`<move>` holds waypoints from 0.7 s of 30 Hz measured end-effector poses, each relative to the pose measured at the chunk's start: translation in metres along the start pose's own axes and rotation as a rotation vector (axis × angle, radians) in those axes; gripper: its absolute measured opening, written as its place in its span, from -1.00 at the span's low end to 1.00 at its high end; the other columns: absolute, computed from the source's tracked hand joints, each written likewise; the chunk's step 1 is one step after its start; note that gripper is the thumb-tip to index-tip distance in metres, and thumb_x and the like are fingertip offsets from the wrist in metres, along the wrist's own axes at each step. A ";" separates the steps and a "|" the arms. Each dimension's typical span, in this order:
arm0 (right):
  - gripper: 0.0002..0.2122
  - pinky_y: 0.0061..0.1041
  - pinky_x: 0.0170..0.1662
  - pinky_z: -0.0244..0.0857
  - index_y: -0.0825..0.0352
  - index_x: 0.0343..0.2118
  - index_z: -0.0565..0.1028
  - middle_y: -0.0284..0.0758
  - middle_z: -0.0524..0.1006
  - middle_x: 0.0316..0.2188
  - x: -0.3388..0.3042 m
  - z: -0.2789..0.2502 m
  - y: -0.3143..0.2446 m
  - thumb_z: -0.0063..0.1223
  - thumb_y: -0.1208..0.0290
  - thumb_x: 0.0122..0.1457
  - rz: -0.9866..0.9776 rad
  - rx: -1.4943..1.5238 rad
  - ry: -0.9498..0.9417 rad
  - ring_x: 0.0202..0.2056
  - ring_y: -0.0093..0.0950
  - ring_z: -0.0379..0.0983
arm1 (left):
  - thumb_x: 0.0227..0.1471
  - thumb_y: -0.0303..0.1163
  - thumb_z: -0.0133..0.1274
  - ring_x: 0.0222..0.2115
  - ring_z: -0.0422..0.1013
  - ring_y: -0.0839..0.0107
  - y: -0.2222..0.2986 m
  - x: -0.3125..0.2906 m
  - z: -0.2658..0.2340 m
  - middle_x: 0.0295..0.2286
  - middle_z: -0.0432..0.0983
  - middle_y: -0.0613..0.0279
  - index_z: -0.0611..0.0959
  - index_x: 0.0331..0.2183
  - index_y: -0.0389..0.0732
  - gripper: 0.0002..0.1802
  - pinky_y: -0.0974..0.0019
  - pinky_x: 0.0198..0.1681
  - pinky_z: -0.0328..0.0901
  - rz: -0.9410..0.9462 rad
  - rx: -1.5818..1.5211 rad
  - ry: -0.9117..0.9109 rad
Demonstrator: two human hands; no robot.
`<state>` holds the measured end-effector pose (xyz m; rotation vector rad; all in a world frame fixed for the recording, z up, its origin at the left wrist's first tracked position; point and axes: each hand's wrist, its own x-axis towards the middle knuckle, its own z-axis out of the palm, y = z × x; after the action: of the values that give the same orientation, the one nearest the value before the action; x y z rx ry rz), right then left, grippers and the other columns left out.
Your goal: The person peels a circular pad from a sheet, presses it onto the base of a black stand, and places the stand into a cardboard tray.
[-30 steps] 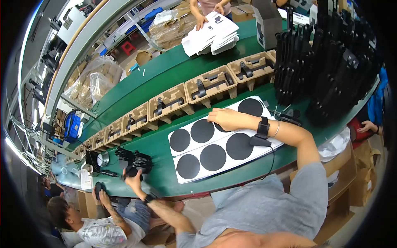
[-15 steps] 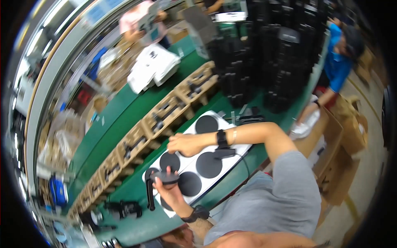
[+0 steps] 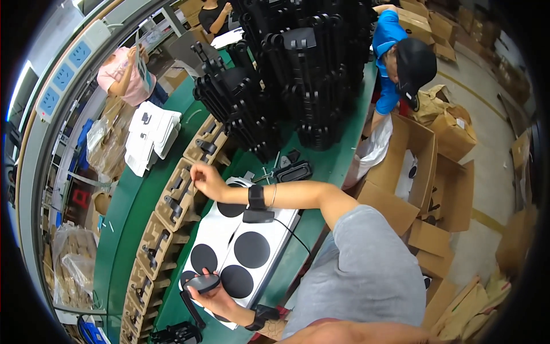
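My left hand [image 3: 220, 302] is closed around a black part with a round disc-shaped base [image 3: 203, 283] and a narrow arm hanging from it. It is held above the near left end of a white sheet [image 3: 226, 254] that bears several black round pads [image 3: 252, 249]. My right hand [image 3: 207, 181] reaches over the far end of the sheet, its fingers pinched together at the edge of a brown moulded-pulp tray [image 3: 167, 192]. Whatever may be between those fingertips is too small to make out. Small black parts [image 3: 173, 206] lie in the tray's hollows.
Tall stacks of black stands [image 3: 303, 74] rise at the back of the green table [image 3: 129, 229]. Near them lies a black oblong part [image 3: 293, 172]. White printed sheets [image 3: 150, 135] sit at far left. A co-worker in blue [image 3: 389, 54] bends beside open cardboard boxes [image 3: 404, 149] at right.
My right hand has moved off the pads to the pulp tray's edge. The left hand still holds the black part over the sheet. The whole view has turned and shifted.
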<state>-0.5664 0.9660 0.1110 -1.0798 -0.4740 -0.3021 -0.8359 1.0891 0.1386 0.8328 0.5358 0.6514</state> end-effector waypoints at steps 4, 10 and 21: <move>-0.85 -0.71 -0.38 0.20 0.35 -0.46 0.40 -0.41 0.33 -0.39 0.015 0.000 -0.070 0.09 0.71 -0.10 -0.157 -0.050 -0.260 -0.42 -0.66 0.31 | 0.07 -0.10 -0.03 -0.07 0.37 0.06 0.013 -0.001 -0.005 -0.03 0.34 0.07 0.33 0.10 -0.03 -0.43 0.02 -0.17 0.34 -0.083 -0.040 -0.193; -0.88 -0.64 -0.44 0.35 0.40 -0.44 0.43 -0.42 0.44 -0.50 -0.044 -0.020 -0.166 0.18 0.61 0.05 0.334 0.186 -0.572 -0.44 -0.64 0.45 | 0.05 0.17 -0.30 0.08 0.23 -0.05 -0.017 -0.030 0.070 0.10 0.23 -0.04 0.19 0.21 -0.06 -0.22 -0.24 0.05 0.17 0.120 -0.290 -0.339; -0.91 -0.63 -0.45 0.39 0.44 -0.41 0.40 -0.28 0.51 -0.46 -0.069 -0.017 -0.181 0.10 0.64 0.09 0.773 0.473 -0.632 -0.51 -0.58 0.49 | -0.05 0.42 -0.32 0.01 0.26 -0.27 -0.008 -0.066 0.117 0.07 0.17 -0.24 0.04 0.23 -0.11 0.02 -0.19 0.02 0.24 0.334 -0.280 -0.513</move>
<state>-0.7047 0.8706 0.2081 -0.7977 -0.6045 0.8220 -0.8014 0.9800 0.2104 0.7898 -0.1615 0.7615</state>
